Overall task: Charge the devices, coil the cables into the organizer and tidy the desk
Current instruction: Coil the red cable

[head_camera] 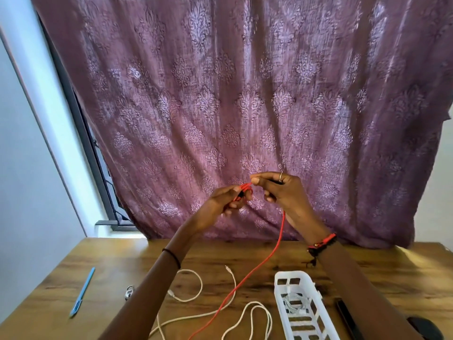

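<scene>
Both hands are raised above the wooden desk (pixel 103 256), in front of the curtain. My left hand (pixel 226 203) grips a small bundle of the red cable (pixel 263 262). My right hand (pixel 282 192) pinches the same cable just beside it. The loose length of the cable hangs from my right hand down to the desk and runs off the bottom edge. A white slotted organizer (pixel 295 280) lies on the desk at the right, with a coiled white cable (pixel 294 303) inside it. Loose white cables (pixel 196 285) sprawl over the desk's middle.
A blue pen (pixel 82 292) lies at the desk's left. A small metal object (pixel 129 292) sits near my left forearm. A dark flat device (pixel 346 315) and a black rounded object (pixel 425 327) lie right of the organizer. A purple curtain (pixel 245 94) hangs behind the desk.
</scene>
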